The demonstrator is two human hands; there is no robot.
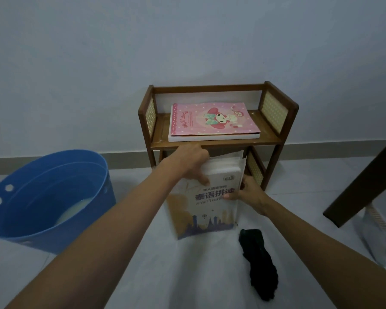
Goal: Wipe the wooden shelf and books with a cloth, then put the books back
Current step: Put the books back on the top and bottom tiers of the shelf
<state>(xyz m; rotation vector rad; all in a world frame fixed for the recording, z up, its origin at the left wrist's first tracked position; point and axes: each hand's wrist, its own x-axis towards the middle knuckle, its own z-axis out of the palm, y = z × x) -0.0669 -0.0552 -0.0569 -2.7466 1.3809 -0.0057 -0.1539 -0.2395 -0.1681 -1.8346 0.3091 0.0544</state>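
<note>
A small wooden shelf point(216, 144) with two levels stands against the wall. A pink cartoon book point(212, 120) lies flat on a white book on its upper level. A white language book point(201, 210) with a city skyline on its cover leans in front of the lower level, its top edge under the upper board. My left hand point(193, 162) grips its top left, thumb on the cover. My right hand point(247, 194) holds its right edge. A black cloth point(257, 262) lies crumpled on the floor to the right of the book.
A blue plastic bucket point(31, 219) with some water stands on the floor to the left. A dark wooden furniture leg point(363, 181) slants in at the right, with a white bag point(379, 239) beneath it. The floor is pale tile.
</note>
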